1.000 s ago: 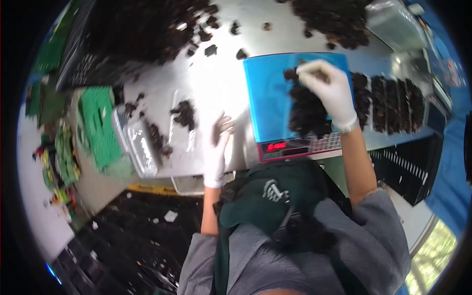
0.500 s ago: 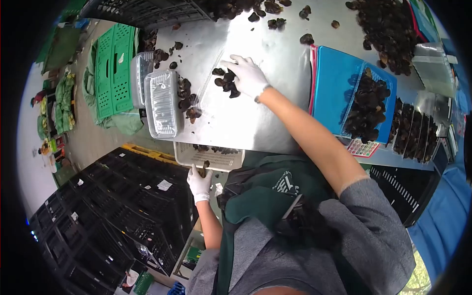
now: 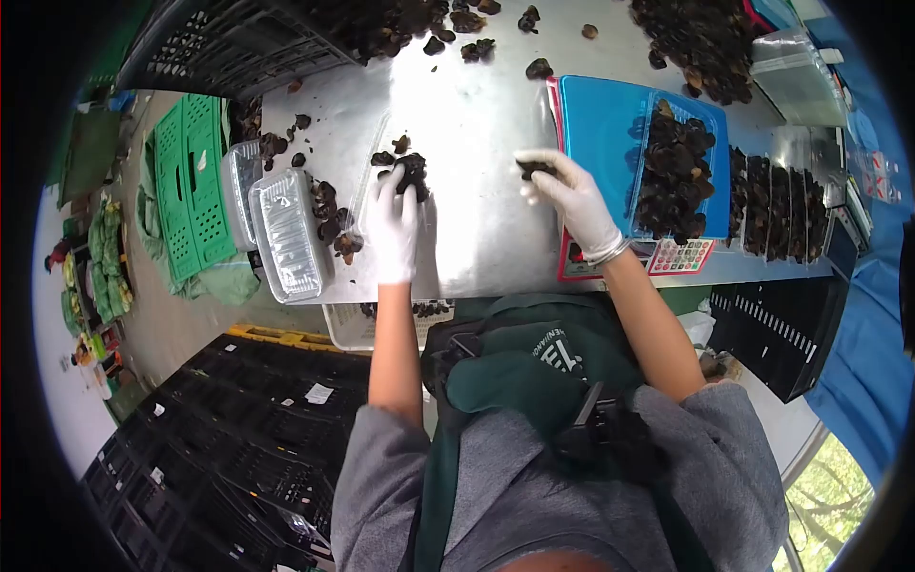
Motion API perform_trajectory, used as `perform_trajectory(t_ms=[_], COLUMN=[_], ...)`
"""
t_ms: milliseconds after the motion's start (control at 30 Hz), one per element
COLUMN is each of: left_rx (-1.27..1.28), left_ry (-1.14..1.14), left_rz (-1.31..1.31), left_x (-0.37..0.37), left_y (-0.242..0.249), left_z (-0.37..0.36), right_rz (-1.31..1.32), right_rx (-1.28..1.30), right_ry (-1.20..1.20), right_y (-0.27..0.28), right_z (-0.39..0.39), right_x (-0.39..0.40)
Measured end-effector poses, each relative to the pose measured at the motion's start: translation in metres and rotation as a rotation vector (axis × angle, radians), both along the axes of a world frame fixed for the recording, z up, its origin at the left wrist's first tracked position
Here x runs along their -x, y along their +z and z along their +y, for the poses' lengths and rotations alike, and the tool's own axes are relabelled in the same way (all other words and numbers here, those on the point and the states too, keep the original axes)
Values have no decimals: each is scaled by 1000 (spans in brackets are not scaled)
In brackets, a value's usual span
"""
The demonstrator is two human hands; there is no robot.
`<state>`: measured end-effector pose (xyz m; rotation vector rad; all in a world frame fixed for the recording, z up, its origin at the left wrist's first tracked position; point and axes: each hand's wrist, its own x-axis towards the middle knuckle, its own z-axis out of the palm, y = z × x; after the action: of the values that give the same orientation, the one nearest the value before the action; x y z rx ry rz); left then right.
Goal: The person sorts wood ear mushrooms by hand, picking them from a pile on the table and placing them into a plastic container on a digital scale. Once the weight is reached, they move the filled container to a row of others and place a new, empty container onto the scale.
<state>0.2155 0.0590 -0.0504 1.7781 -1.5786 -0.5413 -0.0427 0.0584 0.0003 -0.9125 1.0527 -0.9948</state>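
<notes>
My left hand [image 3: 395,221], in a white glove, rests on a small clump of dark dried mushrooms [image 3: 409,172] lying on the steel table [image 3: 477,114]. My right hand [image 3: 570,195], also gloved, pinches a small piece of mushroom [image 3: 534,169] just left of the blue scale [image 3: 596,124]. On the scale sits a clear tray heaped with mushrooms [image 3: 672,176].
Stacked clear trays [image 3: 284,234] lie at the table's left end beside a green crate [image 3: 189,181]. Filled trays [image 3: 777,205] line up right of the scale. Big mushroom piles [image 3: 701,38] and loose pieces lie at the far side. Black crates [image 3: 238,448] stand on the floor.
My left hand came up from the basket under the table onto the clump. My right hand left that clump and moved right toward the scale with a piece.
</notes>
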Motion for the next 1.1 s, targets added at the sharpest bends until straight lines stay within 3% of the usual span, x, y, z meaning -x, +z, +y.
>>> perform_trajectory(t_ms=[33, 133, 200, 233, 267, 300, 367, 433, 500, 567, 633, 700, 767, 800, 900, 967, 1100], left_rx=[94, -85, -209, -282, -256, -229, -250, -251, -89, -50, -112, -96, -143, -194, -422, -485, -495], left_ry=[-61, -99, -119, -135, -166, -195, -158, -42, 27, 66, 85, 89, -96, -180, -376, -443, -470], left_rz=[-106, -413, -343, -320, -220, -118, -62, -30, 131, 258, 623, 718, 753, 734, 1048, 1201, 1092], left_x=[3, -6, -10, -11, -19, -24, -34, -31, -32, -25, -15, 14, 58, 68, 123, 139, 148], left_y=[-9, -29, -25, -20, -27, -30, -34, -14, -1, 25, 39, 61, 92, 86, 109, 101, 98], left_z=[-18, -48, -55, -56, -56, -56, -55, -48, -42, -33, -22, -11, 0, 5, 18, 21, 23], right_rz=[12, 148, 197, 475, 345, 423, 489, 549, 555, 488, 421, 325, 198, -57, -265, -268, -189], right_rx=[-53, -192, -122, 182, -34, -69, 35, 110, 209, 82, 23, -54, -143, -203, -188, -92, -104], right_ry=[17, 110, 224, 528, 763, 910, 935, 862, 741, 663, 591, 483, 340, 167, -197, -236, -254], right_y=[-4, -9, -36, -24, -10, -2, -18, -17, -24, -12, -8, 2, 27, 33, 64, 70, 71], right_z=[9, 32, 62, 65, 69, 73, 75, 69, 77, 86, 100, 108, 105, 105, 89, 79, 72], right_x=[-1, -17, -47, -57, -66, -71, -76, -62, -40, -19, -3, 8, 17, 21, 32, 44, 57])
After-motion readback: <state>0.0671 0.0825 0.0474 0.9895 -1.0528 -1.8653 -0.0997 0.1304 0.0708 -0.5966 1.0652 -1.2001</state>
